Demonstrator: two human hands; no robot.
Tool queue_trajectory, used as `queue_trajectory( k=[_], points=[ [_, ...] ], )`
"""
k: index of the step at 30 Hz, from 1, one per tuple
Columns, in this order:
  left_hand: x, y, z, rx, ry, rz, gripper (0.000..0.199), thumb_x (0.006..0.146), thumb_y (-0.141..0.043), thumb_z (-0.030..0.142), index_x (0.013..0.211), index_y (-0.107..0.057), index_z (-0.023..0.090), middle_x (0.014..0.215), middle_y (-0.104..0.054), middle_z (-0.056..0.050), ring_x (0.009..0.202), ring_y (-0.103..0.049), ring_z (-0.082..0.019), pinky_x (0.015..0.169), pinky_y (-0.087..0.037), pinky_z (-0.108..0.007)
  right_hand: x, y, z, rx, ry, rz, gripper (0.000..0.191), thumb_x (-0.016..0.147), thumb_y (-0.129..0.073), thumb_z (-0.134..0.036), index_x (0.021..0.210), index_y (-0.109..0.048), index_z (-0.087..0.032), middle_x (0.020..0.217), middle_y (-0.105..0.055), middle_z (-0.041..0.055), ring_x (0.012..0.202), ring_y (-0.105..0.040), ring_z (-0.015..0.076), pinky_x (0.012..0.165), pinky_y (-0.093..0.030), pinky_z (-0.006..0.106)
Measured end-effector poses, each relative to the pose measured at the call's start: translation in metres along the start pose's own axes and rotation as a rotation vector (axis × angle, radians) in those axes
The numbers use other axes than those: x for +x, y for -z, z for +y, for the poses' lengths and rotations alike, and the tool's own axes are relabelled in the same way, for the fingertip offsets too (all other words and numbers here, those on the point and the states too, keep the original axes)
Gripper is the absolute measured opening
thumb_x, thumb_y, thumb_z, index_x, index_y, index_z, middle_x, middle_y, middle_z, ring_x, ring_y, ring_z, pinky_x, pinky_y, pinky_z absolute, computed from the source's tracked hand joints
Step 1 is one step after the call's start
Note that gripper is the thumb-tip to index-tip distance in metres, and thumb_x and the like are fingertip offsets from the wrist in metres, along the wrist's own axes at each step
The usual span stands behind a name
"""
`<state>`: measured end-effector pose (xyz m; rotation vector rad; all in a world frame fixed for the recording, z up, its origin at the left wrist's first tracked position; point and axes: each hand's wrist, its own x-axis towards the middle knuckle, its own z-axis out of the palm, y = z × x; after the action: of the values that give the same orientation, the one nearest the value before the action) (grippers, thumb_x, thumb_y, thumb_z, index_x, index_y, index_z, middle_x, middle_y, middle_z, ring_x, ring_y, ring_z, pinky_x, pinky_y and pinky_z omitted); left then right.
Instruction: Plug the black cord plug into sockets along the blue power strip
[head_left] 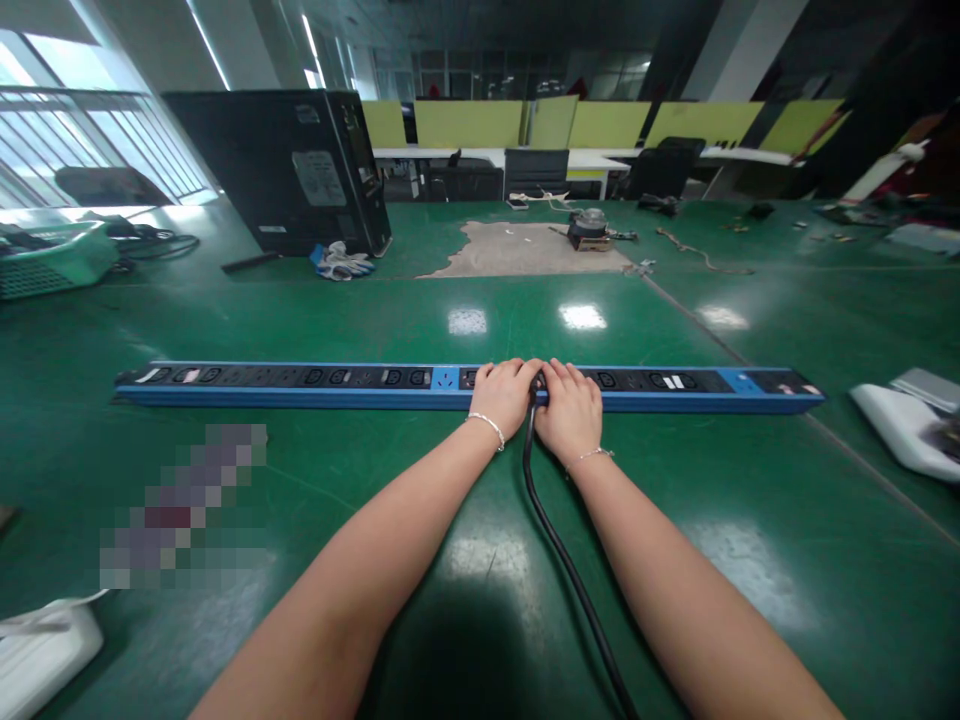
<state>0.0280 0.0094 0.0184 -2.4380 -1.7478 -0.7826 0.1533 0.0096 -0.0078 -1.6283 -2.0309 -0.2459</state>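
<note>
A long blue and black power strip [367, 398] lies crosswise on the green table, its row of sockets facing up. My left hand [504, 395] is curled over its middle, the fingers on the far edge. Close beside it, my right hand [571, 405] grips the strip the same way. Between my two thumbs is the plug end of a black power cord [551, 530], at a socket of the strip. My fingers partly cover the plug, so I cannot tell how deep it sits. From there the cord runs down toward me between my forearms.
Behind the strip stand a black computer case [262, 170] and work gloves [341, 262]. A green basket [60, 260] is at left, a dark round device [587, 228] farther back. White objects lie at the left [49, 655] and right [904, 430]. Another person [862, 130] is at far right.
</note>
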Motion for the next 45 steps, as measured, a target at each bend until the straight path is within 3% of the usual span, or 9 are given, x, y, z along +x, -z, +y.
queue_trajectory(
  k=[19, 23, 24, 27, 29, 32, 37, 40, 45],
  points=[
    [0.000, -0.004, 0.002, -0.084, 0.038, 0.037, 0.028, 0.091, -0.043, 0.021, 0.116, -0.055, 0.026, 0.112, -0.063, -0.007, 0.108, -0.055, -0.020, 0.098, -0.036, -0.045, -0.001, -0.001, -0.001, -0.021, 0.004, -0.012, 0.052, 0.081, -0.042, -0.017, 0.132, -0.047, -0.014, 0.139, -0.047, 0.0064, 0.128, -0.036, 0.0225, 0.107, -0.020, 0.041],
    [0.019, 0.010, 0.011, -0.344, -0.001, 0.309, 0.029, 0.089, -0.044, 0.016, 0.116, -0.053, 0.019, 0.108, -0.064, -0.008, 0.098, -0.059, -0.016, 0.089, -0.045, -0.032, -0.001, 0.002, -0.003, -0.032, -0.009, -0.027, 0.051, 0.083, -0.040, -0.016, 0.133, -0.047, -0.014, 0.139, -0.047, 0.0065, 0.129, -0.035, 0.0222, 0.107, -0.020, 0.041],
    [0.026, 0.020, 0.014, -0.380, -0.028, 0.406, 0.029, 0.090, -0.044, 0.016, 0.117, -0.052, 0.018, 0.109, -0.064, -0.008, 0.099, -0.059, -0.015, 0.089, -0.045, -0.031, -0.001, 0.003, -0.003, -0.036, -0.008, -0.037, 0.051, 0.083, -0.039, -0.016, 0.133, -0.047, -0.014, 0.139, -0.046, 0.0067, 0.129, -0.035, 0.0223, 0.107, -0.020, 0.040],
    [0.040, 0.057, 0.018, -0.369, -0.180, 0.467, 0.027, 0.089, -0.047, 0.020, 0.115, -0.054, 0.021, 0.110, -0.064, -0.005, 0.099, -0.060, -0.016, 0.089, -0.045, -0.030, -0.001, 0.005, -0.003, -0.045, -0.002, -0.056, 0.052, 0.082, -0.039, -0.015, 0.134, -0.046, -0.013, 0.141, -0.045, 0.0070, 0.130, -0.034, 0.0226, 0.107, -0.020, 0.041],
    [0.040, 0.080, 0.006, -0.334, -0.140, 0.435, 0.030, 0.090, -0.046, 0.024, 0.119, -0.051, 0.022, 0.110, -0.064, -0.005, 0.098, -0.061, -0.016, 0.089, -0.046, -0.030, -0.001, 0.006, -0.003, -0.044, 0.000, -0.051, 0.054, 0.081, -0.040, -0.015, 0.135, -0.045, -0.013, 0.141, -0.045, 0.0066, 0.130, -0.034, 0.0227, 0.107, -0.021, 0.041],
    [0.023, 0.099, -0.034, -0.230, 0.002, 0.339, 0.035, 0.090, -0.045, 0.030, 0.123, -0.049, 0.021, 0.110, -0.065, -0.005, 0.095, -0.062, -0.017, 0.086, -0.047, -0.031, -0.001, 0.004, -0.003, -0.023, 0.006, -0.037, 0.056, 0.078, -0.041, -0.014, 0.135, -0.045, -0.014, 0.140, -0.046, 0.0074, 0.129, -0.035, 0.0227, 0.107, -0.021, 0.042],
    [-0.016, 0.093, -0.102, -0.110, 0.097, 0.093, 0.035, 0.087, -0.048, 0.032, 0.119, -0.056, 0.020, 0.106, -0.068, -0.006, 0.096, -0.064, -0.021, 0.086, -0.049, -0.033, -0.001, 0.001, -0.002, 0.007, 0.005, -0.019, 0.058, 0.076, -0.044, -0.014, 0.134, -0.047, -0.014, 0.139, -0.047, 0.0081, 0.128, -0.036, 0.0231, 0.106, -0.021, 0.043],
    [-0.027, 0.081, -0.114, -0.095, 0.103, 0.032, 0.036, 0.087, -0.046, 0.031, 0.120, -0.056, 0.021, 0.109, -0.068, -0.006, 0.101, -0.062, -0.021, 0.090, -0.047, -0.033, -0.001, 0.001, -0.002, 0.003, 0.006, -0.011, 0.058, 0.075, -0.044, -0.014, 0.133, -0.047, -0.014, 0.139, -0.047, 0.0078, 0.128, -0.036, 0.0232, 0.106, -0.020, 0.042],
    [-0.027, 0.066, -0.114, -0.061, 0.086, -0.037, 0.037, 0.088, -0.045, 0.031, 0.122, -0.054, 0.022, 0.110, -0.067, -0.006, 0.103, -0.061, -0.021, 0.091, -0.047, -0.034, -0.001, 0.001, -0.001, -0.009, 0.012, -0.017, 0.059, 0.075, -0.044, -0.014, 0.134, -0.046, -0.013, 0.139, -0.047, 0.0074, 0.128, -0.035, 0.0230, 0.106, -0.020, 0.041]
  ],
)
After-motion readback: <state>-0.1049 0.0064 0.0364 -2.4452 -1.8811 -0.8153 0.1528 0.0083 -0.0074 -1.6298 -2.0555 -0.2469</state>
